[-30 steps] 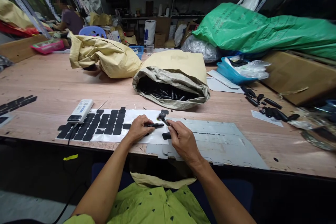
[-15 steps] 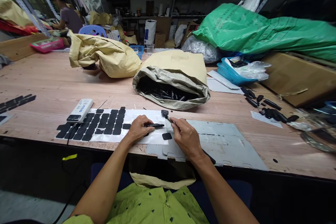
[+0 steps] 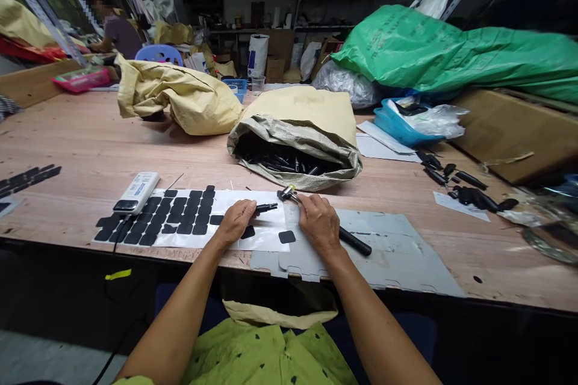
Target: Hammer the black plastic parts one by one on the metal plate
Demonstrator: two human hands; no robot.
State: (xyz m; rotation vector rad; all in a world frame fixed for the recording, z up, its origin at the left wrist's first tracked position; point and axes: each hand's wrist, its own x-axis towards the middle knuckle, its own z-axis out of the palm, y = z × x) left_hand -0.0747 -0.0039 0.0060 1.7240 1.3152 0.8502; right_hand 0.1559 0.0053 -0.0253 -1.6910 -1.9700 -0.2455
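My left hand [image 3: 235, 220] is closed around a slim black pen-like part [image 3: 266, 208], whose narrow tip points right. In my right hand [image 3: 318, 220] is a small hammer [image 3: 355, 241], gripped by the shaft near its metal head; the black handle sticks out behind toward the right. The hammer's head, with a yellowish face, lies just right of and above the black part's tip, apart from it. Beneath my left hand spreads a white sheet [image 3: 266, 240] bearing rows of black rounded-square stickers [image 3: 198, 210]. A single sticker [image 3: 286, 237] lies between my hands.
A grey board [image 3: 397, 246] lies under my right forearm. Beyond my hands, an open sack [image 3: 311, 108] holds many black parts. A white power bank [image 3: 136, 192] with a cable sits left. Black pieces [image 3: 469, 195] and a blue basket [image 3: 401, 123] are at right. A person [image 3: 118, 30] sits far left.
The hammer has turned in my right hand, so its yellowish face shows and its handle swings out to the right. My left hand has tilted the black part's tip upward.
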